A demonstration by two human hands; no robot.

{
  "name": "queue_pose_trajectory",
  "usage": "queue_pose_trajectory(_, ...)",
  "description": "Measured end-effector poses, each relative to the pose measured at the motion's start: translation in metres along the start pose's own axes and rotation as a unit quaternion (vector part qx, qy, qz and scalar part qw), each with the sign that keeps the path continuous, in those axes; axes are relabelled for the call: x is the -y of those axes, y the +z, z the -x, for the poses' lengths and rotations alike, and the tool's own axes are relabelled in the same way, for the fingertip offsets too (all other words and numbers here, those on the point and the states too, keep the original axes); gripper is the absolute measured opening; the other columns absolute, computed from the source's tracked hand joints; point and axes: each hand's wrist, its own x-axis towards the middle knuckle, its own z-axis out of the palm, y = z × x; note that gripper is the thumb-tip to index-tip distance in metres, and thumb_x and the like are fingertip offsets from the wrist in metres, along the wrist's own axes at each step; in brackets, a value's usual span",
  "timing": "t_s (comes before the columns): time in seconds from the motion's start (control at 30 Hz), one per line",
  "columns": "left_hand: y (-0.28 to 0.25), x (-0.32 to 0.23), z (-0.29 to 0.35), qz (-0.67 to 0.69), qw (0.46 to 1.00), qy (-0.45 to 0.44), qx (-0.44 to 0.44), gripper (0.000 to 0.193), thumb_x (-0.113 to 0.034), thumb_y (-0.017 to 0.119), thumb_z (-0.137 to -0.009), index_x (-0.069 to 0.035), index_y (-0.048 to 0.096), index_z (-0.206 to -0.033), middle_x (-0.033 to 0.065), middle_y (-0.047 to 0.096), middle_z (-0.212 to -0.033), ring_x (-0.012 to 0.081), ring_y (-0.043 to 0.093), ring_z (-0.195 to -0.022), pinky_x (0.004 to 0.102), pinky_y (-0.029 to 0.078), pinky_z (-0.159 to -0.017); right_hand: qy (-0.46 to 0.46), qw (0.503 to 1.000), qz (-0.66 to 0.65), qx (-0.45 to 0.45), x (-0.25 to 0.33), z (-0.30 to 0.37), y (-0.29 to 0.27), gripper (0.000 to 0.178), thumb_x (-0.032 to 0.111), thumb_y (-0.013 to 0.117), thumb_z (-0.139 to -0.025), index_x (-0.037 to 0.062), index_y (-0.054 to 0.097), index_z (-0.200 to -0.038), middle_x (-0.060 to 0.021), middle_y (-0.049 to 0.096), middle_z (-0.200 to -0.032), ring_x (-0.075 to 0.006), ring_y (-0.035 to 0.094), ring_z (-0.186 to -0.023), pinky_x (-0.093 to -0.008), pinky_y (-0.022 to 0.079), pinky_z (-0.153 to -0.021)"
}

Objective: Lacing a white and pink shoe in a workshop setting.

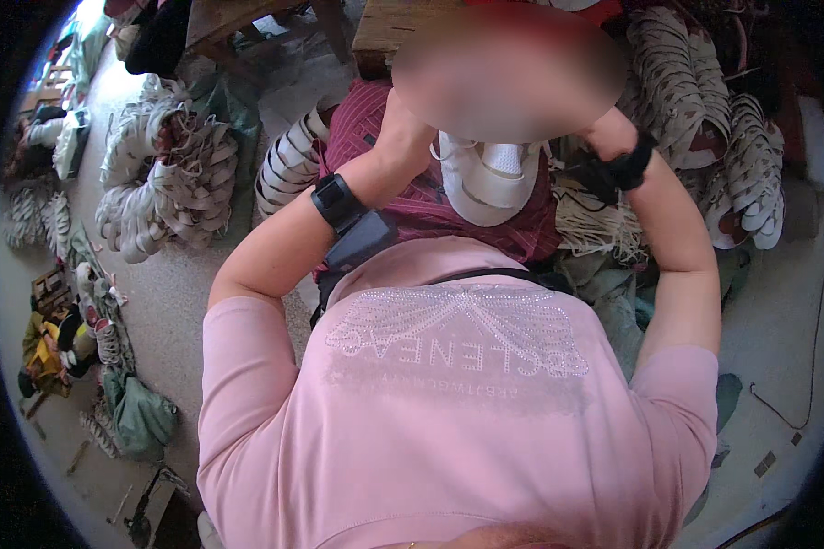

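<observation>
A white shoe upper (491, 199) with a mesh tongue lies toe toward me on the maroon striped cloth (357, 128) over my lap. Above it, a blurred oval covers most of both hands and the back of the shoe. The heel of my left hand (410, 133) shows at the oval's left edge, and part of my right hand (611, 137) at its right edge. Both are close to the shoe, but the blur hides their fingers and anything between them. Black bands circle my wrists. A bunch of pale laces (600, 224) hangs below my right wrist.
Stacked white shoe uppers (682, 82) rise at the right, with another stack (288, 165) beside my left arm. A large bundle of uppers (167, 174) sits on the floor further left. A wooden bench (375, 37) stands ahead; a green sack (142, 412) lies lower left.
</observation>
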Motion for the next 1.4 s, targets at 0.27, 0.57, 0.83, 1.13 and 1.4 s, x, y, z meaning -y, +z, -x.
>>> queue_pose_trajectory(0.27, 0.004, 0.004, -0.001, -0.028, 0.999, 0.017, 0.029, 0.032, -0.018, 0.04, -0.103, -0.002, 0.052, -0.128, 0.0033, 0.067, -0.084, 0.004, 0.038, -0.061, 0.0195, 0.034, -0.056, 0.025, 0.999, -0.021, -0.001, 0.004, 0.01, -0.013, 0.017, 0.007, 0.06, -0.082, 0.0035, 0.058, -0.099, -0.0093, 0.06, -0.086, -0.0223, 0.061, -0.079, -0.034, 0.049, -0.069)
queue_pose_trajectory(0.57, -0.002, 0.003, 0.0, -0.058, 0.998, -0.016, 0.016, 0.025, -0.017, 0.045, -0.102, 0.0, 0.056, -0.116, 0.0043, 0.066, -0.083, 0.0039, 0.042, -0.063, 0.0191, 0.036, -0.056, 0.014, 0.99, 0.141, 0.008, 0.01, 0.031, -0.019, 0.019, 0.015, 0.065, -0.077, 0.003, 0.055, -0.088, -0.0156, 0.061, -0.088, -0.034, 0.061, -0.089, -0.0444, 0.047, -0.075)
queue_pose_trajectory(0.83, 0.015, -0.005, -0.012, -0.625, 0.719, 0.293, 0.074, 0.02, -0.02, 0.06, -0.09, -0.004, 0.063, -0.101, 0.0148, 0.064, -0.089, 0.0321, 0.063, -0.083, 0.0411, 0.051, -0.074, 0.068, 0.988, 0.131, -0.052, 0.007, 0.037, -0.013, 0.019, 0.021, 0.065, -0.08, 0.0056, 0.06, -0.089, -0.0126, 0.063, -0.087, -0.0339, 0.059, -0.091, -0.0447, 0.043, -0.077)
queue_pose_trajectory(1.13, 0.03, -0.013, -0.036, -0.703, 0.665, 0.215, 0.127, 0.021, -0.024, 0.067, -0.079, -0.005, 0.07, -0.087, 0.0173, 0.064, -0.095, 0.0361, 0.063, -0.09, 0.0447, 0.052, -0.077, 0.055, 0.985, 0.139, -0.085, -0.004, 0.049, -0.011, 0.013, 0.018, 0.063, -0.08, 0.0087, 0.062, -0.089, -0.0098, 0.061, -0.086, -0.0319, 0.058, -0.091, -0.0431, 0.042, -0.08)
queue_pose_trajectory(1.4, 0.033, -0.009, -0.03, -0.676, 0.693, 0.213, 0.132, 0.024, -0.023, 0.069, -0.074, -0.006, 0.07, -0.09, 0.0169, 0.065, -0.102, 0.0371, 0.064, -0.088, 0.0458, 0.053, -0.078, 0.023, 0.994, 0.09, -0.062, -0.008, 0.033, 0.003, 0.012, 0.014, 0.063, -0.077, 0.0089, 0.065, -0.087, -0.009, 0.061, -0.086, -0.0303, 0.059, -0.091, -0.0429, 0.043, -0.08)
